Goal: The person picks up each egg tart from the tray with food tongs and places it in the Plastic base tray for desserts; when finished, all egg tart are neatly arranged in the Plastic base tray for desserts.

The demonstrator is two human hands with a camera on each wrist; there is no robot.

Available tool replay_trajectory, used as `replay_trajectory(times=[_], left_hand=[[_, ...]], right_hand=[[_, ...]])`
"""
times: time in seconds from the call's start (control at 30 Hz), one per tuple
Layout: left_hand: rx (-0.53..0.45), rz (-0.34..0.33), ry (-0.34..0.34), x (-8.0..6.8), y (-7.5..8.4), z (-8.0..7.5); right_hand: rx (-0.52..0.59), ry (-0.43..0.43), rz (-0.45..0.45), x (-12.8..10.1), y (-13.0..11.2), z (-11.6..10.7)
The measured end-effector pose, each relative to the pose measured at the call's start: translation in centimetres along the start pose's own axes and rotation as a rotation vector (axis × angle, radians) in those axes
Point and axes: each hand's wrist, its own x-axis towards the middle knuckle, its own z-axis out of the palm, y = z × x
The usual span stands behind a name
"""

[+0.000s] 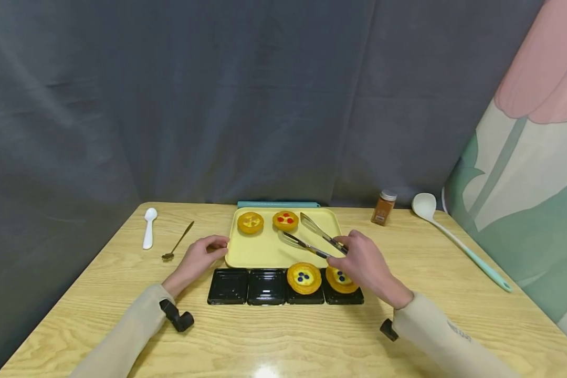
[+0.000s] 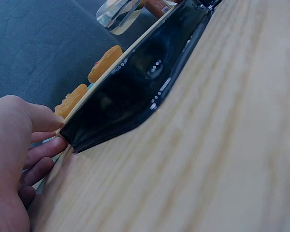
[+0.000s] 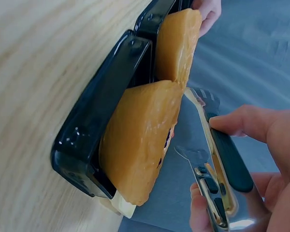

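The counter [image 1: 453, 294] carries it all. My yellow tray [image 1: 260, 249] sits far of centre, two tarts [image 1: 250, 222] left at its far edge. Near it runs a row of black cases [image 1: 245, 286]; the two right ones each hold a blueberry tart [image 1: 304, 277]. My right hand [image 1: 366, 265] pinches the tongs [image 1: 312, 236], their tips apart over the tray, handy for lifting pastry without touching it. My left hand [image 1: 196, 260] rests loosely curled with its fingertips at the tray's left edge, probably steadying it. The spice jar [image 1: 384, 208] far right has a label too small to read
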Motion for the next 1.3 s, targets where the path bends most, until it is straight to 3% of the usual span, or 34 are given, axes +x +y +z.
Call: replay_trajectory(times=[0.5, 0.87, 1.3], left_hand=[[0.001, 0.015, -0.002, 0.0, -0.2, 0.0], [0.007, 0.019, 0.003, 0.0, -0.1, 0.0], [-0.004, 0.014, 0.003, 0.0, -0.2, 0.0]], right_hand=[[-0.04, -0.016, 0.011, 2.3, 0.3, 0.8], [-0.029, -0.076, 0.048, 3.9, 0.2, 1.0], [-0.048, -0.088, 0.011, 4.9, -0.2, 1.4]])
